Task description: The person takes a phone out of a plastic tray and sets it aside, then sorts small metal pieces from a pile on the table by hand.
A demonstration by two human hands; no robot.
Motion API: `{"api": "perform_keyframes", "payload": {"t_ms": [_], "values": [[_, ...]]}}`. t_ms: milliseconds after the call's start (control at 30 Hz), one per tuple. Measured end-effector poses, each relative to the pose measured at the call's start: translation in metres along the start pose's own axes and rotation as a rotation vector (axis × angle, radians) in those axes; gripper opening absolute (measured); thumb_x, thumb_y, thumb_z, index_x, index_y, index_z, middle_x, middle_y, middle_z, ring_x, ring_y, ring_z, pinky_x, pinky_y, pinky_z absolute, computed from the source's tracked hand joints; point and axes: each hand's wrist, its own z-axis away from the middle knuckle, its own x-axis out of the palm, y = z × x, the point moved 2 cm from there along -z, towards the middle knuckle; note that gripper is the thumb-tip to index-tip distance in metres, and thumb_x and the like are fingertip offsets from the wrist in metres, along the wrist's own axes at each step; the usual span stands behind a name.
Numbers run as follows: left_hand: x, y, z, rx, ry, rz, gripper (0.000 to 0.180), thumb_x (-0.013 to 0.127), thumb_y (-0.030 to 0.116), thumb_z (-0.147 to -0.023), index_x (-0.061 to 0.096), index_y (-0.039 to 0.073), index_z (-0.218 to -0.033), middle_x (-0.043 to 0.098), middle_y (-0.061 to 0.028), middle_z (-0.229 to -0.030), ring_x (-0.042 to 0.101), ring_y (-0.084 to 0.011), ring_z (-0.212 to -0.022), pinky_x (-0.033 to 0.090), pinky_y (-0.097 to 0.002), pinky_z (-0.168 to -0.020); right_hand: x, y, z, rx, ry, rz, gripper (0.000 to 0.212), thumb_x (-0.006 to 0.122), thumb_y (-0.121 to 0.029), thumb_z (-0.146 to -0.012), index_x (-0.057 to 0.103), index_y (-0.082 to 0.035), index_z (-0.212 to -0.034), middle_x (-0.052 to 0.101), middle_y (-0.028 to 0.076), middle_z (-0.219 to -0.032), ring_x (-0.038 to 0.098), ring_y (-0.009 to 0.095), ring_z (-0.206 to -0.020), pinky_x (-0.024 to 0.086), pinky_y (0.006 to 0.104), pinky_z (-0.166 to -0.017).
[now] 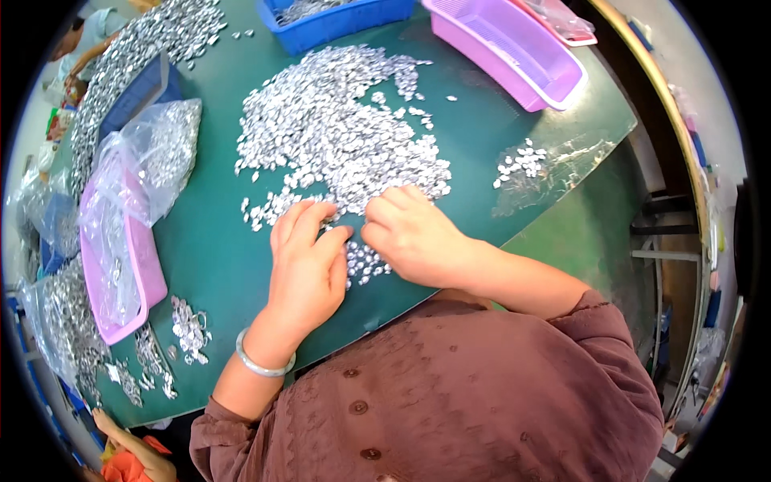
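Note:
A wide pile of small shiny silver metal pieces [321, 120] is spread over the green table [217, 265]. My left hand [309, 265], with a pale bangle at its wrist, is at the near edge of the pile. Its fingers are bent but apart, and I see nothing held in them. Just to its right, my right hand [414, 237] has its fingers curled in, touching the pile's near edge. Its fingertips are hidden, so whatever it may pinch does not show. Between and below both hands lies a small group of silver pieces [365, 263].
A purple basket [554, 92] and a blue bin [345, 24] stand at the far side. Left are a pink basket [148, 273] with clear plastic bags and another silver heap [152, 56]. A small cluster [520, 162] lies right. Other people sit at far left and lower left.

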Motion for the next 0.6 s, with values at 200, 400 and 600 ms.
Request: {"api": "perform_keyframes", "payload": {"t_ms": [200, 400, 600], "values": [[0.001, -0.004, 0.003, -0.009, -0.002, 0.026, 0.019, 0.063, 0.002, -0.079, 0.069, 0.002, -0.096, 0.06, -0.0159, -0.116, 0.05, -0.0385, -0.117, 0.036, -0.0472, -0.102, -0.023, 0.017, 0.008, 0.157, 0.051, -0.183, 0.007, 0.063, -0.009, -0.076, 0.057, -0.006, -0.074, 0.052, 0.008, -0.083, 0.054, 0.027, -0.084, 0.043, 0.0401, -0.074], [-0.001, -0.004, 0.004, -0.031, -0.002, 0.031, 0.019, 0.062, 0.001, -0.079, 0.069, 0.002, -0.096, 0.06, -0.0163, -0.117, 0.05, -0.0393, -0.118, 0.036, -0.0474, -0.102, -0.055, 0.047, 0.041, 0.914, 0.144, -1.09, 0.015, 0.06, -0.015, -0.095, 0.064, 0.0, -0.096, 0.06, -0.004, -0.081, 0.05, 0.002, -0.071, 0.044, 0.0218, -0.061], [0.0, -0.002, 0.003, -0.029, -0.007, 0.027, 0.019, 0.062, 0.001, -0.08, 0.069, 0.003, -0.097, 0.059, -0.0174, -0.117, 0.049, -0.0406, -0.118, 0.036, -0.0475, -0.104, -0.066, 0.045, 0.047, 1.01, 0.171, -1.28, 0.011, 0.061, -0.014, -0.094, 0.065, -0.004, -0.092, 0.059, -0.005, -0.085, 0.049, 0.004, -0.079, 0.04, 0.0203, -0.073]]}}
